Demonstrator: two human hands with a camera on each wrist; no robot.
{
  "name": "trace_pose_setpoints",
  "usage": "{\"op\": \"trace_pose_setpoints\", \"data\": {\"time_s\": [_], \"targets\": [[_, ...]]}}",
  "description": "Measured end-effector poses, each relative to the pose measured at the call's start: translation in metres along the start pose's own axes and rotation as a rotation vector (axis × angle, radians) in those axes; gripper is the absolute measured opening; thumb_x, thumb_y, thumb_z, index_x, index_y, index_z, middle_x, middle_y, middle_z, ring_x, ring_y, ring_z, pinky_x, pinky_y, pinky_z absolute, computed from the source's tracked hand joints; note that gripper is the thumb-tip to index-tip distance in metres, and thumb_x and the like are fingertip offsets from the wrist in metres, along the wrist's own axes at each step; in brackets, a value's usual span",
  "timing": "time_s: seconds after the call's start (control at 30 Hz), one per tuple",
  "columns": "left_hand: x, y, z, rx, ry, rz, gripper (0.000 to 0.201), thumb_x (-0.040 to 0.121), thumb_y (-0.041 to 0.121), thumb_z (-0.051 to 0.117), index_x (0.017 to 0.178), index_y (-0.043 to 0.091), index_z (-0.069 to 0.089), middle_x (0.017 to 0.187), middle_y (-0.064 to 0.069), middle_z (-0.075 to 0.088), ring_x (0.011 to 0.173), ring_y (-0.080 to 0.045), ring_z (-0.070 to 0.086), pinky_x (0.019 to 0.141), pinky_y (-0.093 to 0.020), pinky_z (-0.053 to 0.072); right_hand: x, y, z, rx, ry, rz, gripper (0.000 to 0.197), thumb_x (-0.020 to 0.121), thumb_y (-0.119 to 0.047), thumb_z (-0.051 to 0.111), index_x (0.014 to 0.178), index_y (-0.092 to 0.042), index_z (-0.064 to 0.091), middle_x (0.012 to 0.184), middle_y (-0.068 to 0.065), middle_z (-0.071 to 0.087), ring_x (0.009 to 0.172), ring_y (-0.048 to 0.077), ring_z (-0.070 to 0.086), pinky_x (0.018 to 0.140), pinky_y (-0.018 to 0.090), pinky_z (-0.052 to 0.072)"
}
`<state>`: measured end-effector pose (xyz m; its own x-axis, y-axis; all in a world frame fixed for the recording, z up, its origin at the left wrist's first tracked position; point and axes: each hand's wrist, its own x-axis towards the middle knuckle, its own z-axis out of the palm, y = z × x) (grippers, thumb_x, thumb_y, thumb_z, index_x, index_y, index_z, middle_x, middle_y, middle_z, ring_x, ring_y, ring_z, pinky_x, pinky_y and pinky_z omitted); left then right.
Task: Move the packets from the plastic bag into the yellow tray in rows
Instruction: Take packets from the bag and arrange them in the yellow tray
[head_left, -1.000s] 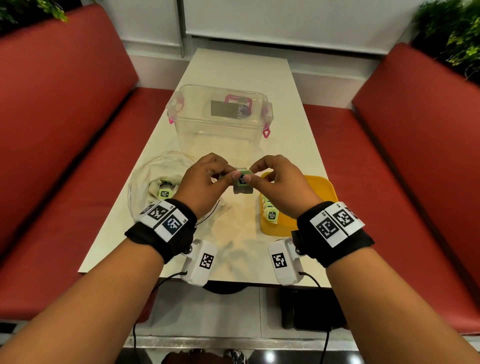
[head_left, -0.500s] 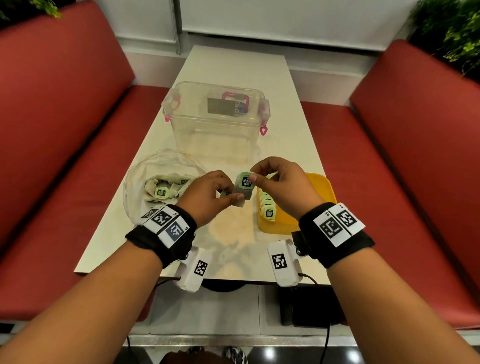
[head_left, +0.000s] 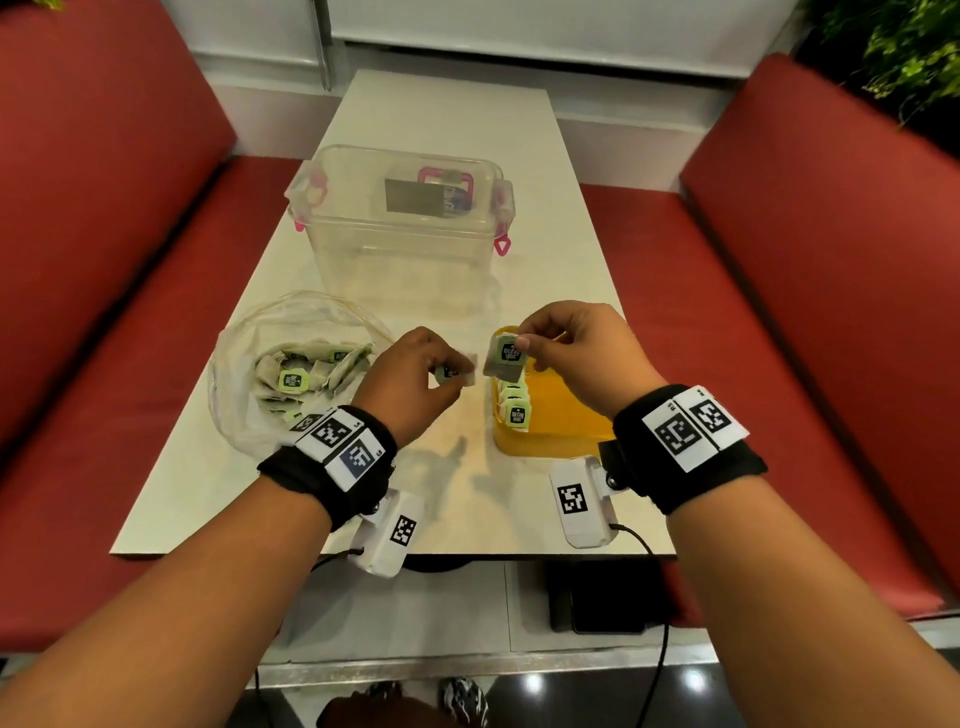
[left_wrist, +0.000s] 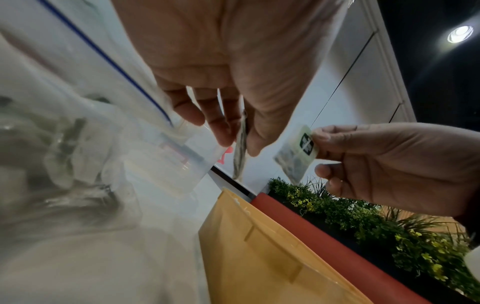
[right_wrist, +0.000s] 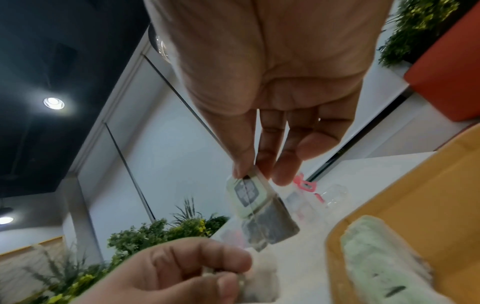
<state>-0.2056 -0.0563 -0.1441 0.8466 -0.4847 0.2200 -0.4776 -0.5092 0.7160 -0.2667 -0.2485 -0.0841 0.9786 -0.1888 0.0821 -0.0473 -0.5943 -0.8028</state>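
Table (head_left: 550, 218) runs up centre frame; bag (head_left: 249, 374) lower left holds loose packets; tray (head_left: 566, 421) centre right has one row at its left edge. Right hand (head_left: 576, 348) pinches a packet (head_left: 506, 358) above that row; left hand (head_left: 415, 379) pinches another (head_left: 457, 373). Risk: dangling packet swings, lands askew, topples the row

The packets (head_left: 509, 354) carry dark printed labels, too blurred to read.
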Motion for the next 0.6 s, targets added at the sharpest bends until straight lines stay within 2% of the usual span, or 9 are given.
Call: {"op": "trace_pose_setpoints", "data": {"time_s": [0.07, 0.17, 0.23, 0.33, 0.43, 0.53, 0.6], "targets": [[0.0, -0.002, 0.002, -0.017, 0.019, -0.016, 0.008, 0.083, 0.015, 0.071, 0.087, 0.023, 0.071, 0.087, 0.016, 0.05, 0.081, 0.001, 0.052, 0.07, -0.005, 0.036, -0.001, 0.014, -0.002, -0.042, -0.01, 0.054, 0.005, 0.089, -0.013, 0.064, 0.087, -0.011, 0.068, 0.072, -0.003, 0.064, 0.059, 0.008, 0.063, 0.052, 0.013, 0.043], [0.0, 0.0, 0.006, -0.042, 0.024, -0.02, 0.005, 0.083, 0.017, 0.073, 0.086, 0.021, 0.071, 0.086, 0.015, 0.05, 0.079, 0.005, 0.05, 0.069, -0.011, 0.039, -0.003, 0.036, 0.003, -0.085, -0.087, 0.174, 0.009, 0.092, -0.009, 0.059, 0.084, -0.012, 0.062, 0.078, 0.01, 0.066, 0.063, 0.017, 0.067, 0.058, 0.025, 0.051], [0.0, 0.002, 0.009, -0.044, 0.014, -0.019, 0.006, 0.083, 0.016, 0.072, 0.086, 0.021, 0.071, 0.086, 0.014, 0.05, 0.079, 0.004, 0.05, 0.068, -0.009, 0.038, -0.004, 0.048, 0.011, -0.084, -0.134, 0.243, 0.007, 0.092, -0.008, 0.058, 0.086, -0.009, 0.061, 0.083, 0.018, 0.067, 0.067, 0.022, 0.07, 0.062, 0.032, 0.054], [-0.001, 0.003, 0.012, -0.034, -0.003, -0.017, 0.009, 0.084, 0.013, 0.069, 0.088, 0.021, 0.071, 0.09, 0.01, 0.052, 0.078, 0.004, 0.049, 0.068, -0.006, 0.038, -0.004, 0.058, 0.022, -0.094, -0.193, 0.297, 0.004, 0.092, -0.009, 0.06, 0.09, -0.007, 0.063, 0.08, 0.012, 0.065, 0.063, 0.017, 0.067, 0.057, 0.025, 0.055], [-0.002, 0.003, 0.013, -0.037, -0.013, -0.02, 0.011, 0.083, 0.011, 0.068, 0.089, 0.02, 0.07, 0.092, 0.007, 0.053, 0.078, 0.003, 0.049, 0.068, -0.006, 0.037, -0.001, 0.063, 0.029, -0.24, -0.249, 0.282, 0.005, 0.089, -0.013, 0.064, 0.086, -0.012, 0.068, 0.081, 0.007, 0.066, 0.075, 0.021, 0.064, 0.069, 0.032, 0.054], [-0.004, 0.002, 0.013, -0.043, -0.015, -0.023, 0.011, 0.083, 0.01, 0.068, 0.091, 0.018, 0.07, 0.09, 0.009, 0.051, 0.077, 0.006, 0.049, 0.07, -0.004, 0.035, 0.002, 0.066, 0.034, -0.335, -0.307, 0.287, 0.01, 0.088, -0.017, 0.065, 0.078, -0.019, 0.066, 0.08, 0.002, 0.064, 0.077, 0.019, 0.059, 0.067, 0.027, 0.044], [-0.005, 0.001, 0.014, -0.047, -0.018, -0.019, 0.013, 0.082, 0.009, 0.068, 0.092, 0.017, 0.07, 0.09, 0.01, 0.051, 0.077, 0.008, 0.049, 0.07, -0.004, 0.035, 0.004, 0.067, 0.036, -0.352, -0.311, 0.301, 0.01, 0.087, -0.018, 0.066, 0.077, -0.02, 0.065, 0.081, 0.002, 0.065, 0.08, 0.021, 0.061, 0.068, 0.027, 0.045]]}}
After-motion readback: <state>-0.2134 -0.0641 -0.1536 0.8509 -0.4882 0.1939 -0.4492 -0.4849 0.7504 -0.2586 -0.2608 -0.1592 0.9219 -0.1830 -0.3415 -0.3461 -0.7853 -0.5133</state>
